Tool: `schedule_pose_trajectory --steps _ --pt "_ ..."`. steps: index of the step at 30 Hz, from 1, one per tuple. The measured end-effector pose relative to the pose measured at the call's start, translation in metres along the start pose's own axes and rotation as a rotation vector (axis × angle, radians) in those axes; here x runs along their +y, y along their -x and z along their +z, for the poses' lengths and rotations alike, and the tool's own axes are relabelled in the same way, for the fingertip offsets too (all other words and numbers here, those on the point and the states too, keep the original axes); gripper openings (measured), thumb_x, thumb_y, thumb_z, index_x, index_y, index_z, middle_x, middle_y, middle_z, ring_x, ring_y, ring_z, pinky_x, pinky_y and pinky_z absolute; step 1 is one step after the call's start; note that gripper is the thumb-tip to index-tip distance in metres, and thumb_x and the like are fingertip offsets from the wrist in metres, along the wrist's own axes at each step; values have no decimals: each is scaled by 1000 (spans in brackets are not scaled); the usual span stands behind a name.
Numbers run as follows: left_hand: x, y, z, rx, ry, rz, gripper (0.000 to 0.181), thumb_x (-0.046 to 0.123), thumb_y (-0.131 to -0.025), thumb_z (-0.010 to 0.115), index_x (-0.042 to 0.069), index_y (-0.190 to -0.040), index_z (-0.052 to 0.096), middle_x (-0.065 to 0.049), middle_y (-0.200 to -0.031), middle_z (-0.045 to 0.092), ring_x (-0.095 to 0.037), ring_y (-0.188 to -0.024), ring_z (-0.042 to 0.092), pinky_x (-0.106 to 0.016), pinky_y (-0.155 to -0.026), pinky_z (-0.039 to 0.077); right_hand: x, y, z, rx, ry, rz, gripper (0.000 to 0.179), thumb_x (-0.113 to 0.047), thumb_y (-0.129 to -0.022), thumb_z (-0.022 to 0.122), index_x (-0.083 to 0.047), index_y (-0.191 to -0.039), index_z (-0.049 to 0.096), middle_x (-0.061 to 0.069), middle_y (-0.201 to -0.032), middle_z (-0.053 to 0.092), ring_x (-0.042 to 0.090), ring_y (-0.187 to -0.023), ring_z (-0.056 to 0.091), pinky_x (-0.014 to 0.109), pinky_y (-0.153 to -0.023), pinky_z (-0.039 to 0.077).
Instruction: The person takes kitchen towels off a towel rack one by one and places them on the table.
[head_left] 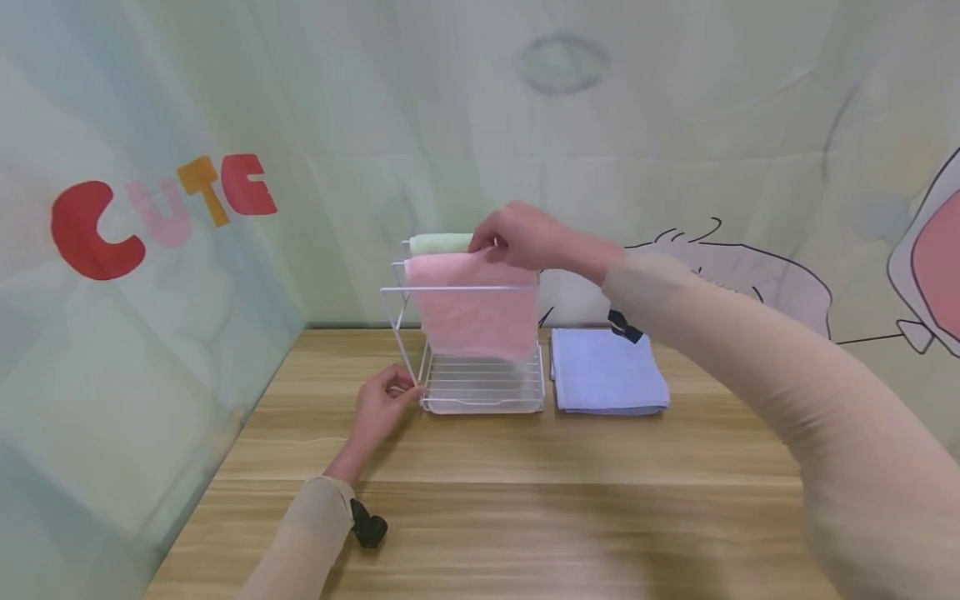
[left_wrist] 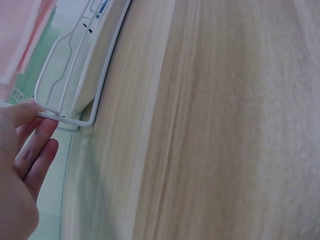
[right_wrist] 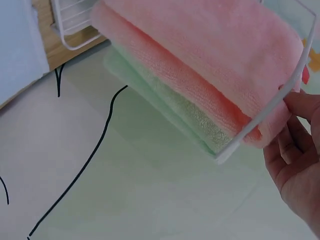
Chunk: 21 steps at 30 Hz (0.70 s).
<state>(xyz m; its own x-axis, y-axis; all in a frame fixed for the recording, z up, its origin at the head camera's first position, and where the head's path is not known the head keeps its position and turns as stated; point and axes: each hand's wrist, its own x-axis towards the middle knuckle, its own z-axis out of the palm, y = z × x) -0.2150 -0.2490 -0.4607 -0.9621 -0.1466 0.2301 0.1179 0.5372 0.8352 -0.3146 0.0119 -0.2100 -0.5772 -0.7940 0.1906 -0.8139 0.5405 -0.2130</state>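
Observation:
A white wire rack [head_left: 480, 406] stands on the table, with a pink towel [head_left: 480, 308] draped over one of its upper bars. Behind the pink one hangs a light green towel [head_left: 442, 243]. My left hand [head_left: 384, 402] pinches the frame at the rack's lower left corner; the left wrist view shows thumb and fingertips on the white wire [left_wrist: 60, 118]. Up at the top, my right hand [head_left: 521, 236] pinches the upper edge of the pink towel. In the right wrist view the thumb lies in front of the towel and the other fingers are partly behind it.
Right of the rack lies a folded light blue towel [head_left: 609, 371]. The wooden table [head_left: 480, 500] meets a printed curtain [head_left: 420, 100] behind and at the left. A dark strap piece [head_left: 367, 525] sits on the left sleeve.

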Motion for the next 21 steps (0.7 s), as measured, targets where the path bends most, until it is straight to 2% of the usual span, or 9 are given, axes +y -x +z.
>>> schedule_pose_trajectory --steps 4,11,21 --pt "0 -1 0 1 -3 9 14 7 -83 77 1 -88 65 -16 -89 72 -10 -70 63 -16 -66 54 0 -3 -11 -43 22 -23 23 -4 -91 65 -9 -111 75 9 -101 75 21 -86 61 33 -82 51" --pt "0 -2 2 3 -11 16 14 8 -83 77 1 -87 65 -16 -88 72 -6 -69 62 -15 -65 54 -1 -6 -29 -72 24 -7 24 -4 -91 64 -10 -112 74 9 -103 74 22 -93 61 34 -86 50" --pt "0 -3 5 -1 11 24 15 4 -82 77 -1 -87 64 -18 -88 71 -7 -68 64 -15 -65 55 -14 -9 -79 -28 36 22 25 -5 -91 60 -12 -111 75 9 -102 73 17 -91 57 27 -82 45"
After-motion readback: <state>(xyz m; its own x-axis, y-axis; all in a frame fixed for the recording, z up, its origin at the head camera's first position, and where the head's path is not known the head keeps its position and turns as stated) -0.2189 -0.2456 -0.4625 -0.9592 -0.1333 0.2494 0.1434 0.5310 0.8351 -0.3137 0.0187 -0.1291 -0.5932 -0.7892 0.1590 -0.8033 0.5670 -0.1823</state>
